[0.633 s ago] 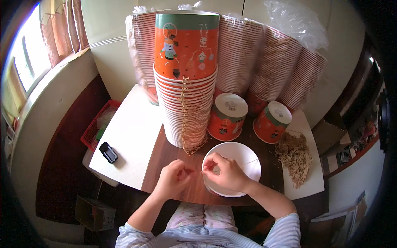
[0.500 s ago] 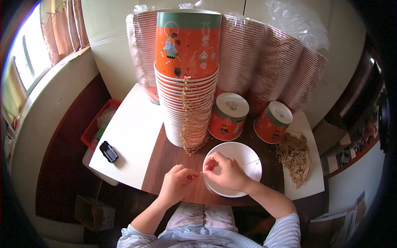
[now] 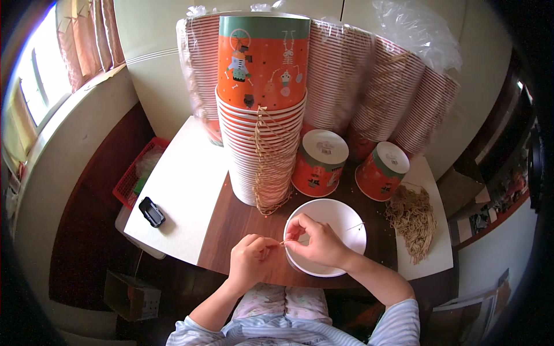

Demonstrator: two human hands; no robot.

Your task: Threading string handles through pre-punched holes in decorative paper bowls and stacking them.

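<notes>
A white-lined paper bucket [image 3: 332, 262] stands mouth up at the table's front edge. A thin tan cord [image 3: 283, 243] shows between my fingertips at the bucket's left rim. My left hand [image 3: 249, 259], just left of the bucket, pinches it with thumb and forefinger. Over the bucket's mouth, my right hand [image 3: 317, 239] also pinches the cord, its fingers curled. A thin strand [image 3: 355, 226] shows at the bucket's right inner wall; whether it joins the piece in my fingers is hidden by my right hand.
Behind stands a tall stack of orange buckets [image 3: 262, 69] with cords [image 3: 268, 167] hanging down its front. Two upturned buckets [image 3: 320, 167] [image 3: 382, 171] sit right of it. Plastic-wrapped stacks [image 3: 337, 75] line the back. A cord heap [image 3: 412, 222] lies right, a black case [image 3: 151, 212] left.
My left hand has shifted very slightly to the right, still at the cord. My right hand keeps its pinch in nearly the same place.
</notes>
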